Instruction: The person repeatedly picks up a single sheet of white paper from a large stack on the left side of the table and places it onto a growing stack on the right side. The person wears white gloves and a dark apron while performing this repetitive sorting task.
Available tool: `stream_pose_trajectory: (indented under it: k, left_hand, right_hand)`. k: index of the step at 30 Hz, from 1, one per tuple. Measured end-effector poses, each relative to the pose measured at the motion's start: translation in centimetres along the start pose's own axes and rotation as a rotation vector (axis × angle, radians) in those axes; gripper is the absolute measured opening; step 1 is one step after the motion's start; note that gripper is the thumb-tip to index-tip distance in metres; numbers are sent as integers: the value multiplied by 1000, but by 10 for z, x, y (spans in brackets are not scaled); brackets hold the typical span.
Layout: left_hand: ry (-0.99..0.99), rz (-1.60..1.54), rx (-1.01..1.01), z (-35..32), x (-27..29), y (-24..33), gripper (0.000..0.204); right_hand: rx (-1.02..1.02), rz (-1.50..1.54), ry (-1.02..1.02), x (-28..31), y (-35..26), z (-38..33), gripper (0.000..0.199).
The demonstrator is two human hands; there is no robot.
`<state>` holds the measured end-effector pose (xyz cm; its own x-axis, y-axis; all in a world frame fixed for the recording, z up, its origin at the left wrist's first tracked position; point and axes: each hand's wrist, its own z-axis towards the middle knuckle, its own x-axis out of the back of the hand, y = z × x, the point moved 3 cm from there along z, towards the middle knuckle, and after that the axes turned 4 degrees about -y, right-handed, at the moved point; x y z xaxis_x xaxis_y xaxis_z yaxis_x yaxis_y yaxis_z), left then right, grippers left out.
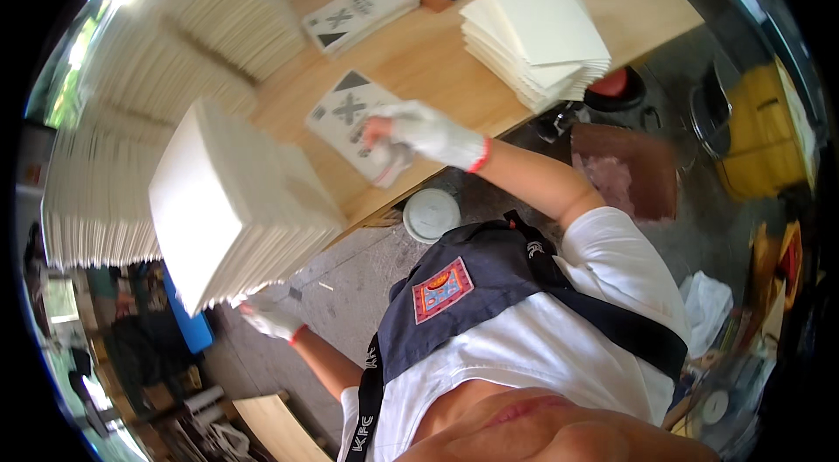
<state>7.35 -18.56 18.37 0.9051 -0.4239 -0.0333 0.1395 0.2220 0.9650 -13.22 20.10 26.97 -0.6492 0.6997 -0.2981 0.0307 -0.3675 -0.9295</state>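
Your gloved right hand point(418, 134), at frame centre, has its fingers closed on the near edge of a white booklet point(347, 112) with black shapes, lying flat on the wooden table point(437, 51). Your gloved left hand point(269, 315), lower left, props a thick stack of cream sheets point(229, 200) from beneath; its finger spread is hidden. A similar booklet pile point(360, 11) sits at upper centre, fanned cream sheets point(535, 35) at upper right, tall paper stacks point(175, 42) at upper left.
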Motion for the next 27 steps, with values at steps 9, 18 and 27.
stream_pose_trajectory:
  k: [9, 18, 27]
  left_hand:
    - [-600, 75, 618, -160, -77, -140, 31]
    - [-1158, 223, 51, -175, -182, -95, 25]
    - [-1216, 1151, -578, -142, -283, -54, 28]
  right_hand:
    - [-338, 225, 1024, 216, -4, -156, 27]
    - [-241, 384, 1044, 242, -5, -138, 25]
    - [113, 702, 1044, 268, -15, -127, 5]
